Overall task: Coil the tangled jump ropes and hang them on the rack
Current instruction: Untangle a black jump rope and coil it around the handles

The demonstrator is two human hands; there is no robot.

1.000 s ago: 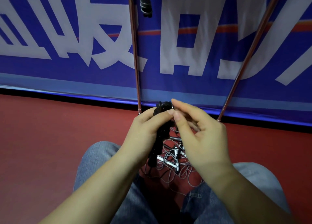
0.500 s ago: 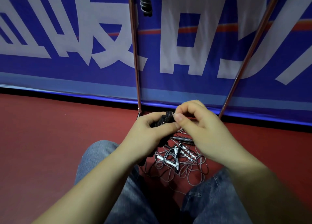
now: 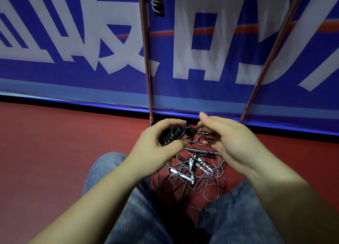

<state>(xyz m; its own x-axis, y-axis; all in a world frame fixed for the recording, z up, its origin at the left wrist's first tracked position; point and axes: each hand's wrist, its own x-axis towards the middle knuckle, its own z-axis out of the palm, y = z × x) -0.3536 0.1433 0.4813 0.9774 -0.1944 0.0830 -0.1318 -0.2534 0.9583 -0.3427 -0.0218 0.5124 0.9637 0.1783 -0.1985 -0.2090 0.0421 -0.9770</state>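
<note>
The left hand (image 3: 156, 144) has its fingers and thumb curled round a black coil (image 3: 171, 134) of rope, the grip closed on it with the thumb tip pressed at the coil's lower edge. Just right of it, the right hand (image 3: 227, 139) pinches a thin dark strand (image 3: 195, 129) that runs from the coil into its fingertips; the index finger points up above the pinch, and how the other fingers sit on the strand cannot be told. The two hands are near each other, not touching.

Directly below and behind the hands, on the red floor (image 3: 55, 152), lies the tangle (image 3: 196, 172) of grey and black ropes with white and dark handles mixed in, between the person's knees in jeans (image 3: 117, 174).

Beyond the left hand a thin metal rack pole (image 3: 145, 60) rises from the floor, and a second pole (image 3: 271, 54) slants up beyond the right hand. Above the hands, at the top edge beside the first pole, a coiled black rope (image 3: 156, 1) hangs. Behind the poles stands a blue banner (image 3: 201, 50) with large white characters.
</note>
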